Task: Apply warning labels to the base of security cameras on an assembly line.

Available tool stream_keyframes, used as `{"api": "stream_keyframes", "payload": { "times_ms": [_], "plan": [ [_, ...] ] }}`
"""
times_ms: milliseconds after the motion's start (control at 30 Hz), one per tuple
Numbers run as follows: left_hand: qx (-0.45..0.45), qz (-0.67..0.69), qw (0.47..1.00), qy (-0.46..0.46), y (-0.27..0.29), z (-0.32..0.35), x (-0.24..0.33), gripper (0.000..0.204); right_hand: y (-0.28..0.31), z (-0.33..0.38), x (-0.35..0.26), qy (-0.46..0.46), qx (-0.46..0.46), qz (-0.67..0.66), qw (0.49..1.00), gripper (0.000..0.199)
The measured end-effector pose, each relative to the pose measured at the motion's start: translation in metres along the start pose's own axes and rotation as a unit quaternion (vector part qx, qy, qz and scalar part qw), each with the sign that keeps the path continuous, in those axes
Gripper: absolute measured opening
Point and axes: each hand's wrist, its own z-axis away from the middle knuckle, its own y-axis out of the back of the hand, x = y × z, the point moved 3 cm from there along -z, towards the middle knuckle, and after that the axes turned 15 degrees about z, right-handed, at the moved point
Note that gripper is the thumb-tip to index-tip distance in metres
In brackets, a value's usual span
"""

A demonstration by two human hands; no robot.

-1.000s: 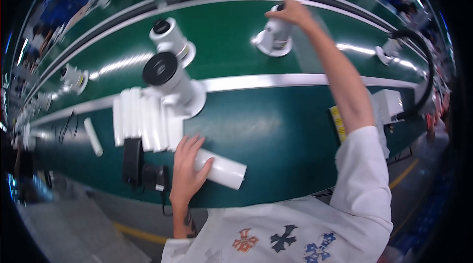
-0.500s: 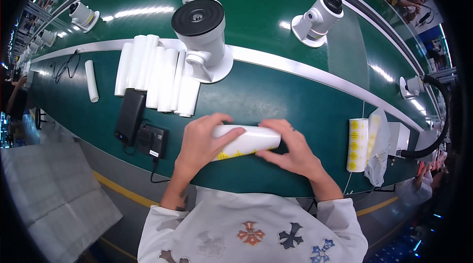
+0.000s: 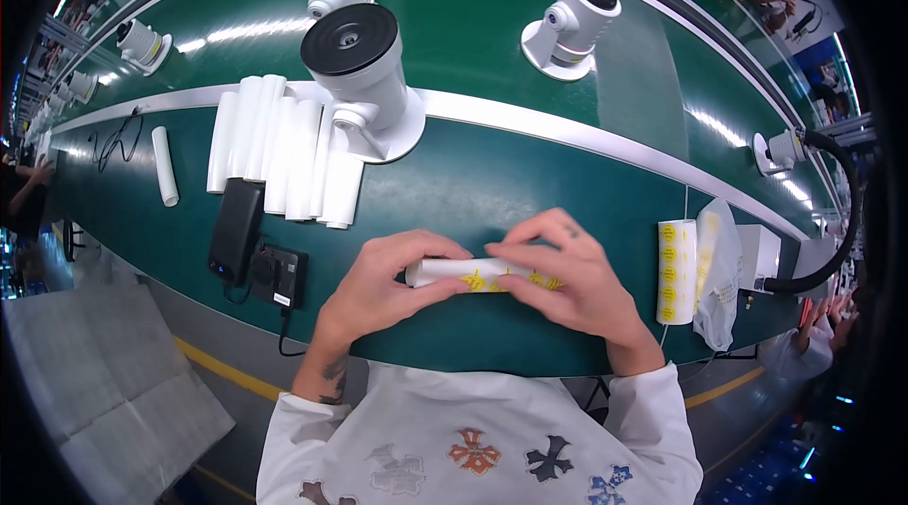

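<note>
Both hands hold one white tube (image 3: pixel 463 272) with yellow round stickers on it, level over the green bench near its front edge. My left hand (image 3: pixel 383 286) grips the tube's left end. My right hand (image 3: pixel 572 278) covers its right part, fingers on the stickers. A large white camera (image 3: pixel 364 70) with a black round front stands just beyond, next to a row of several white tubes (image 3: pixel 279 155).
A roll of yellow stickers (image 3: pixel 674 270) and a plastic bag (image 3: pixel 719 269) lie at the right. A black power pack (image 3: pixel 236 229) and black adapter (image 3: pixel 277 276) sit at the left. More white cameras (image 3: pixel 575 25) stand on the green conveyor belt (image 3: pixel 454 4). A lone tube (image 3: pixel 165 165) lies far left.
My right hand came back from the far white camera on the belt to the tube. Both hands now hold the tube, which has been lifted and turned, yellow stickers showing.
</note>
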Motion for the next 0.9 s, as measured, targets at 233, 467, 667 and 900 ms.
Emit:
{"api": "stream_keyframes", "payload": {
  "times_ms": [233, 467, 667, 900],
  "plan": [
    [0.0, -0.181, 0.976, -0.119, -0.003, -0.001, 0.018, 0.021, -0.016, -0.007, -0.004, 0.065, -0.018, 0.043, 0.997, 0.015],
    [0.107, -0.25, 0.962, -0.003, 0.018, 0.006, 0.008, 0.029, -0.027, -0.01, -0.016, 0.053, 0.055, 0.079, 0.994, 0.014],
    [0.205, -0.346, 0.911, -0.09, 0.042, 0.001, 0.007, 0.054, -0.002, 0.009, 0.003, -0.079, 0.135, 0.006, 0.988, 0.012],
    [0.362, -0.25, 0.876, -0.198, 0.092, -0.083, 0.004, 0.096, 0.012, 0.041, 0.013, -0.155, 0.183, -0.068, 0.968, 0.008]
  ]
}}
